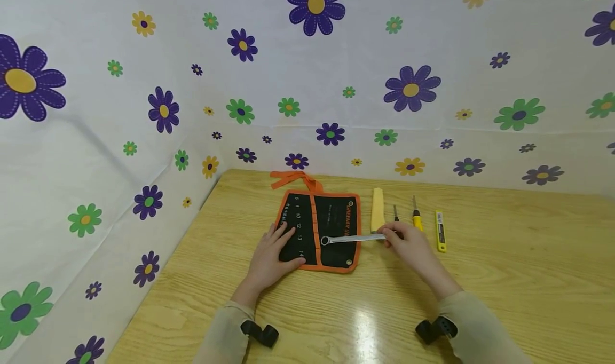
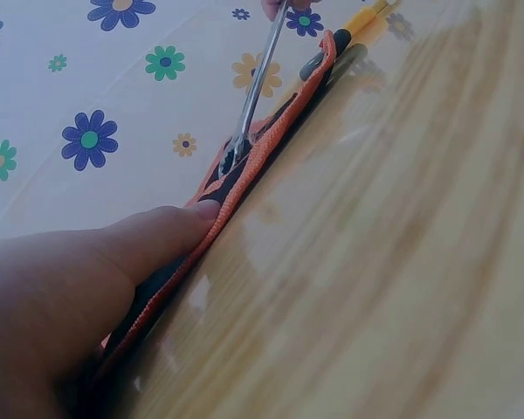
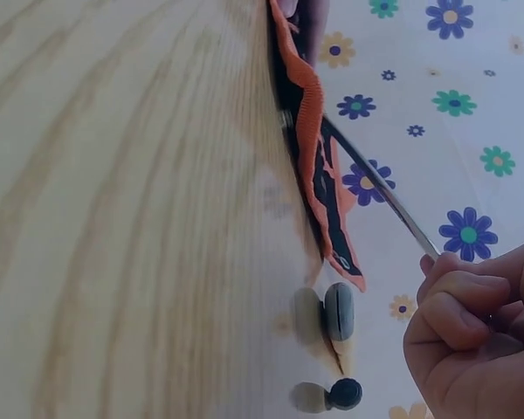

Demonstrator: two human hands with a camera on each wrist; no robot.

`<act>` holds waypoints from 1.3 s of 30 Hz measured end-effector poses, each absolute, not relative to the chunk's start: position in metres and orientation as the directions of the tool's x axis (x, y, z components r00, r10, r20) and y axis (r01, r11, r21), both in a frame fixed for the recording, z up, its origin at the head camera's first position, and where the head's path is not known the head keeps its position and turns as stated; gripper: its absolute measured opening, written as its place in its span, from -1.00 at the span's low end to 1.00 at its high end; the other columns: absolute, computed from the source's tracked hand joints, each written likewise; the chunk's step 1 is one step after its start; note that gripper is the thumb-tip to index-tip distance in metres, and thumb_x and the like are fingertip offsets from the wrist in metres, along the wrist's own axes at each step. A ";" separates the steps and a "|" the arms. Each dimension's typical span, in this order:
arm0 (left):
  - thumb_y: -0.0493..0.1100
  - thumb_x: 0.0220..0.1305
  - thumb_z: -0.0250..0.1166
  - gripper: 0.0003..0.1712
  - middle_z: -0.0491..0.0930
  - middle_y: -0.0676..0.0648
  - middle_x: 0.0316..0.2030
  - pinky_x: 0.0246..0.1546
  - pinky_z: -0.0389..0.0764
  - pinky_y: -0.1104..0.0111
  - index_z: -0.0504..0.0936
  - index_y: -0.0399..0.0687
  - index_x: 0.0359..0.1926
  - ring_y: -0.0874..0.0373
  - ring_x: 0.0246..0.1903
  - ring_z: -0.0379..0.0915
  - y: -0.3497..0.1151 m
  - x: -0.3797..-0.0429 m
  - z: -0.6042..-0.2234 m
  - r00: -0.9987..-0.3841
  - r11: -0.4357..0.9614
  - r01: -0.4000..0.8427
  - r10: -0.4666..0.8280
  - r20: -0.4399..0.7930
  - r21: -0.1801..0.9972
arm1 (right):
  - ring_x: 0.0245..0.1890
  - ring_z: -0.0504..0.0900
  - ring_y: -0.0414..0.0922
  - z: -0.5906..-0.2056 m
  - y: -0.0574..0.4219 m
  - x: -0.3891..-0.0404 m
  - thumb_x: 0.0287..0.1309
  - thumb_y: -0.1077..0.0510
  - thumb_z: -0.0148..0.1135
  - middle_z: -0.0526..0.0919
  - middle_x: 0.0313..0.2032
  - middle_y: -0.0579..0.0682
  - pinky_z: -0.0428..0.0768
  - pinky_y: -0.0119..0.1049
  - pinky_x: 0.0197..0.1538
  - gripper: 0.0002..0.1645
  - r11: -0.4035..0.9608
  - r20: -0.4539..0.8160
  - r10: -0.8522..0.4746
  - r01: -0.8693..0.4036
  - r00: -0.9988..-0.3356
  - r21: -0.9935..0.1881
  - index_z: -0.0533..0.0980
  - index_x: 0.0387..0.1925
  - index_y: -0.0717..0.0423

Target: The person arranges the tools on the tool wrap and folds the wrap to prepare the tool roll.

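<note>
A black tool pouch [image 1: 336, 214] with orange edging lies spread on the table, size numbers printed down its left half. My left hand [image 1: 273, 254] rests on that half with spread fingers, the thumb along the near edge. Between thumb and fingers of my right hand [image 1: 405, 244] is one end of a silver wrench [image 1: 357, 238]. The wrench's ring end lies over the orange middle strip, at the pocket openings. In the left wrist view the wrench [image 2: 260, 83] slants down to the pouch [image 2: 266, 148]; in the right wrist view, the right hand [image 3: 480, 327] pinches its raised end.
Right of the pouch stand in a row a tool with a pale yellow handle [image 1: 377, 209], a small dark screwdriver [image 1: 396, 213], a yellow-and-black screwdriver [image 1: 416, 214] and a yellow utility knife [image 1: 440, 230]. An orange tie strap [image 1: 293, 178] trails behind the pouch. Flowered cloth walls [image 1: 355, 60] border the table.
</note>
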State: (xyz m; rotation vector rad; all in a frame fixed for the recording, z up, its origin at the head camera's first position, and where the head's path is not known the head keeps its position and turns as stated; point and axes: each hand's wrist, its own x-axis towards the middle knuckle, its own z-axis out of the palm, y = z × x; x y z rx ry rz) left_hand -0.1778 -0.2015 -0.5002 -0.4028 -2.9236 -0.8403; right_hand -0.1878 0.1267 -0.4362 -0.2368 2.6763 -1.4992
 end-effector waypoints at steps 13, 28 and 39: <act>0.33 0.08 0.32 -0.05 0.10 -0.07 0.43 0.39 -0.10 0.02 0.26 0.09 0.42 -0.09 0.44 -0.23 -0.202 -0.178 -0.500 -0.962 0.817 0.272 0.235 0.138 0.508 | -0.54 0.38 -0.16 -0.450 0.119 -0.201 0.41 0.26 -0.02 0.59 -0.42 0.16 0.34 -0.43 -0.56 -0.71 0.420 -0.068 -0.259 -0.049 -0.964 -0.906 0.55 -0.10 0.41; 0.31 0.10 0.33 -0.06 0.10 -0.08 0.43 0.40 -0.12 0.02 0.25 0.08 0.43 -0.10 0.44 -0.23 -0.202 -0.178 -0.499 -0.959 0.811 0.283 0.245 0.142 0.512 | -0.31 0.50 -0.06 -0.446 0.120 -0.199 0.16 0.40 0.19 0.51 -0.22 0.14 0.54 -0.29 -0.34 -0.71 0.562 0.066 -0.425 -0.321 -0.903 -0.762 0.58 -0.05 0.33; 0.29 0.09 0.34 -0.07 0.10 -0.08 0.43 0.40 -0.12 0.02 0.27 0.07 0.42 -0.09 0.44 -0.23 -0.203 -0.177 -0.499 -0.960 0.809 0.282 0.240 0.148 0.517 | -0.38 0.58 -0.15 -0.446 0.114 -0.200 0.01 0.26 0.43 0.62 -0.31 -0.02 0.58 -0.29 -0.34 -0.69 0.614 0.130 -0.381 -0.355 -0.915 -0.705 0.59 -0.16 0.23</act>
